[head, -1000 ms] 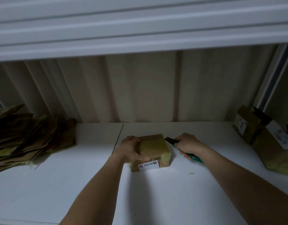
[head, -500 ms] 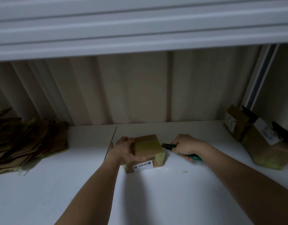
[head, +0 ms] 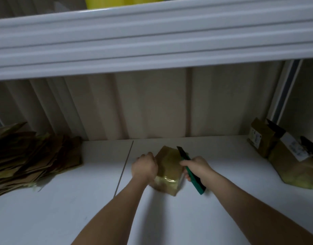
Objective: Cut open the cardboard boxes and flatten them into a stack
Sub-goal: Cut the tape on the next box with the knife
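A small brown cardboard box (head: 168,167) wrapped in yellowish tape sits on the white shelf (head: 170,218), turned at an angle with one corner toward me. My left hand (head: 145,167) grips its left side. My right hand (head: 196,167) holds a green utility knife (head: 191,172) against the box's right edge, the dark blade end pointing away from me near the box's far top corner. A stack of flattened cardboard (head: 28,160) lies at the far left of the shelf.
Two taped boxes with white labels, one smaller (head: 261,137) and one larger (head: 297,163), stand at the right end of the shelf. A white shelf beam (head: 152,41) runs overhead. A ribbed beige wall (head: 152,106) closes the back.
The box has been turned from square-on to angled, its label no longer facing me. My right hand has brought the knife from beside the box up onto its right edge.
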